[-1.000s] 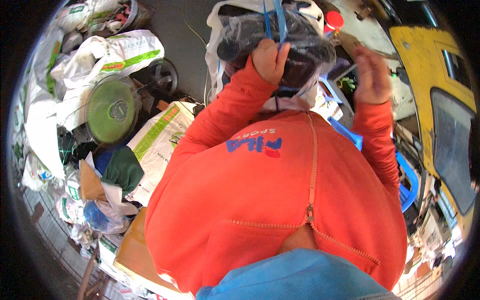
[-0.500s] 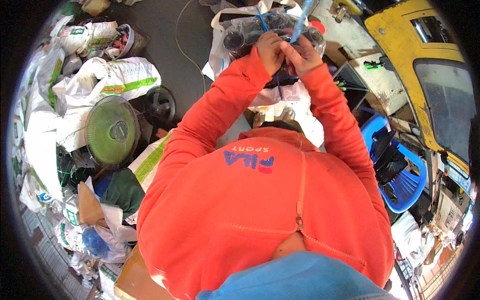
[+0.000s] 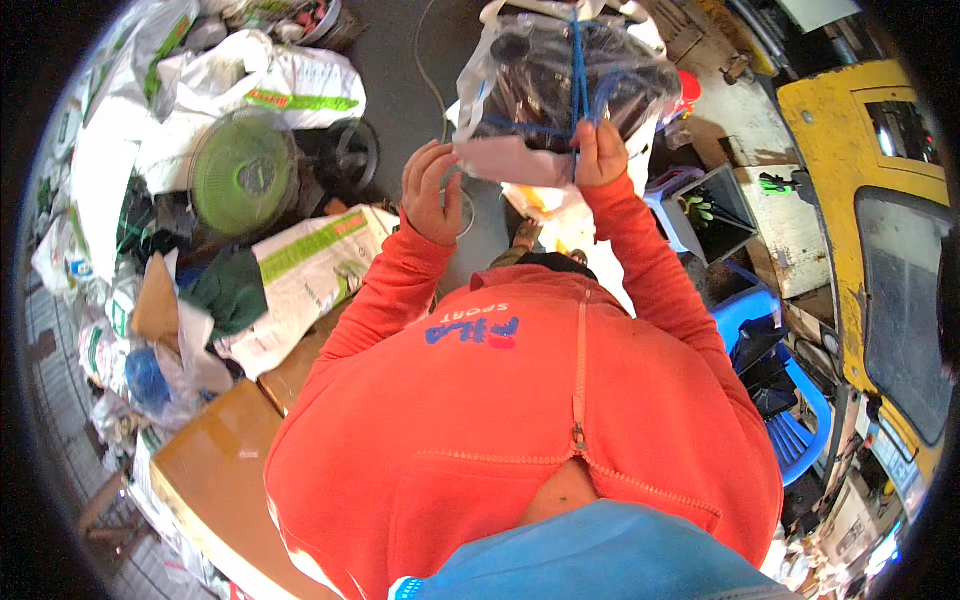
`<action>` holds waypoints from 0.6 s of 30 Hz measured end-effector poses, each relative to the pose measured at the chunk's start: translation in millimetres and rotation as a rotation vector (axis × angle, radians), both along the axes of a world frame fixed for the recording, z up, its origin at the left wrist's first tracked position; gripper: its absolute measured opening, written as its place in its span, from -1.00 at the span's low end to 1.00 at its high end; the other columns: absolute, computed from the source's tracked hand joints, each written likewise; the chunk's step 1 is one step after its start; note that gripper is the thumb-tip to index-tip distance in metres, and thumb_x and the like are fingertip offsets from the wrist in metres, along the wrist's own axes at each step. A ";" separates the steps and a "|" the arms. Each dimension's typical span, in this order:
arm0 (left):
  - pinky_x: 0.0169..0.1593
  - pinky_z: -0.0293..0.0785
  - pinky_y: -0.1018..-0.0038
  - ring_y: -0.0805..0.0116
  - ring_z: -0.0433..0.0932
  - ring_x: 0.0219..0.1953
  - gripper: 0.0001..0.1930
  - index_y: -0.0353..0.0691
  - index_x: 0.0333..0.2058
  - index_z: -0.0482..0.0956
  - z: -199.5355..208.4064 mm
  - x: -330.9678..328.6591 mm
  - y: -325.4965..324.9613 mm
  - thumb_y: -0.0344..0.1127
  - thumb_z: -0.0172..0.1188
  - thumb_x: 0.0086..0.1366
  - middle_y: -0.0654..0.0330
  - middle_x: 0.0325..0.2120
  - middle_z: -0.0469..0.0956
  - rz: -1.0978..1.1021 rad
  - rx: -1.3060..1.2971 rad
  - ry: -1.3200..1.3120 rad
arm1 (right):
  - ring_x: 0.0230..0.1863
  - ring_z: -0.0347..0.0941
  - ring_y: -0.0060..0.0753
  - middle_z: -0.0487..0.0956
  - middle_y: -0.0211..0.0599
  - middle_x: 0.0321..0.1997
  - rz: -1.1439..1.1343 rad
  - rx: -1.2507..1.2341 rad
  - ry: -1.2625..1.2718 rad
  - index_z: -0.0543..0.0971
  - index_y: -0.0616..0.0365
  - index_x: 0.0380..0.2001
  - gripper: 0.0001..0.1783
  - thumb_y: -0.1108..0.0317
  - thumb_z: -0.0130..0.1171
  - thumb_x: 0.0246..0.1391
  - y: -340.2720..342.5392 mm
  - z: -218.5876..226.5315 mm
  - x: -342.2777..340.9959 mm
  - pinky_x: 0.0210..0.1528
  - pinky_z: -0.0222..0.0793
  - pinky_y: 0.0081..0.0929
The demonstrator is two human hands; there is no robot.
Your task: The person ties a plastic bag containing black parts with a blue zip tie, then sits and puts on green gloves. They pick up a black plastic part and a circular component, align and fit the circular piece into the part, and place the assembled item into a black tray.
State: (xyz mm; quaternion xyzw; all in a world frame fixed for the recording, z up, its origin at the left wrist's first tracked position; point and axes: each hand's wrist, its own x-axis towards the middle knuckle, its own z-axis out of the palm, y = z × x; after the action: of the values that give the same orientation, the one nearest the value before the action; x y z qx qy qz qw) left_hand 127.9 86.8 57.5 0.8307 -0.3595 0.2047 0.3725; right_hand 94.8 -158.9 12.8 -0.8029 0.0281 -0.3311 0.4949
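Right hand (image 3: 602,158) pinching blue cord (image 3: 579,75), left hand (image 3: 430,192) perhaps touching wrapped bundle (image 3: 535,78)

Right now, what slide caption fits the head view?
Right hand holds blue cord on a wrapped bundle, left hand beside it.

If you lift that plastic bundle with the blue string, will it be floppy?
The plastic bundle may flop at its sides, where it looks thin and crinkled. It might feel slippery, since it looks shiny. The blue string crossing it probably helps hold it together.
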 end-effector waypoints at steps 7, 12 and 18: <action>0.02 0.31 0.28 0.04 0.42 -0.09 -0.68 -0.28 -0.18 0.46 -24.9 -87.5 28.7 -0.53 0.13 0.02 0.02 -0.15 0.46 0.137 0.109 0.219 | -0.58 0.33 -0.17 0.36 -0.20 -0.63 0.025 0.032 -0.065 0.35 0.22 -0.57 -0.66 0.24 -0.09 0.22 -1.8 -9.9 10.6 -0.50 0.23 -0.32; -0.01 0.35 0.25 0.04 0.44 -0.10 -0.73 -0.26 -0.28 0.50 -10.5 -111.8 -10.4 -0.56 0.15 -0.05 0.06 -0.21 0.49 0.093 0.038 0.181 | -0.58 0.30 -0.06 0.34 -0.16 -0.64 0.067 0.099 -0.060 0.32 0.22 -0.58 -0.68 0.25 -0.07 0.20 -3.6 -20.5 12.2 -0.49 0.22 -0.25; -0.11 0.40 0.28 0.06 0.48 -0.22 -0.82 -0.26 -0.35 0.53 20.2 -82.1 -42.2 -0.54 0.17 0.00 0.10 -0.34 0.52 0.067 0.016 -0.005 | -0.55 0.27 -0.54 0.37 -0.44 -0.62 0.255 0.549 0.054 0.39 0.15 -0.61 -0.58 0.10 -0.11 0.24 -19.3 -1.8 10.5 -0.46 0.18 -0.56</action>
State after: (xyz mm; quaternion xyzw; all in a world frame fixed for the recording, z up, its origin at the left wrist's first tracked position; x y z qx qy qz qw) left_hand 45.8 44.6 77.7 0.8448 -0.3342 0.2160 0.3578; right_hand 105.3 -178.3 11.1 -0.6447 0.0286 -0.2250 0.7300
